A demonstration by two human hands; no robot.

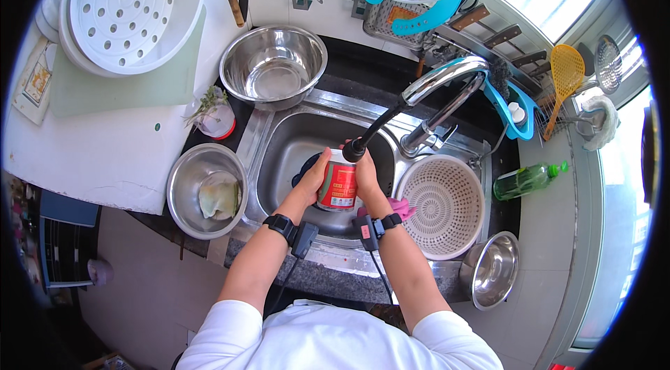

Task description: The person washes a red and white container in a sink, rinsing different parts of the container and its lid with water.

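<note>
Over the steel sink (274, 154), a can-shaped container with a red label (340, 185) is held between my two hands. My left hand (315, 176) wraps its left side, and my right hand (366, 173) grips the right side. Directly above the container's top hangs the black spout end (354, 151) of the curved chrome faucet (447, 73), hiding part of that top. Whether water runs cannot be made out. A pink cloth (403, 209) lies by my right wrist at the sink's right rim. Something dark sits in the basin behind my left hand.
Left of the sink stand a large steel bowl (230, 46) and a smaller steel bowl (183, 189) with pale food inside. To the right are a white colander (474, 209), another steel bowl (513, 269) and a green bottle (523, 182). Knives (502, 36) hang along the back right.
</note>
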